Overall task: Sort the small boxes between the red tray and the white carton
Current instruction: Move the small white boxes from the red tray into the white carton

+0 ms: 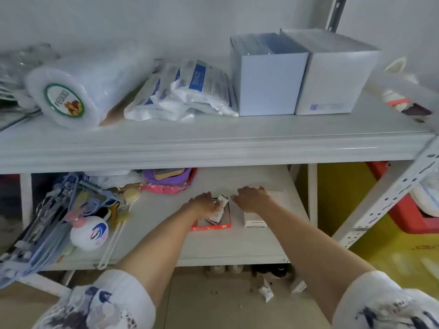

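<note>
On the lower shelf lies a shallow red tray (pixel 215 226). My left hand (pixel 204 205) reaches over it, fingers closed on a small white box (pixel 223 199) tilted upright above the tray. Another small white box (pixel 215 218) lies in the tray, partly under my wrist. Just right of the tray stands a white carton (pixel 255 223) with a label on its near face. My right hand (pixel 253 199) rests palm down over the carton's far end, fingers spread, and I see nothing held in it. The carton's inside is hidden.
Left on the lower shelf (pixel 213 245): a white round bottle (pixel 89 233), hangers (pixel 47 224), brushes and a pink-purple pack (pixel 167 180). The upper shelf holds a plastic roll, white bags and two white boxes (pixel 304 74). A slotted metal upright (pixel 389 193) stands at right, with a red bin (pixel 403 217) behind it.
</note>
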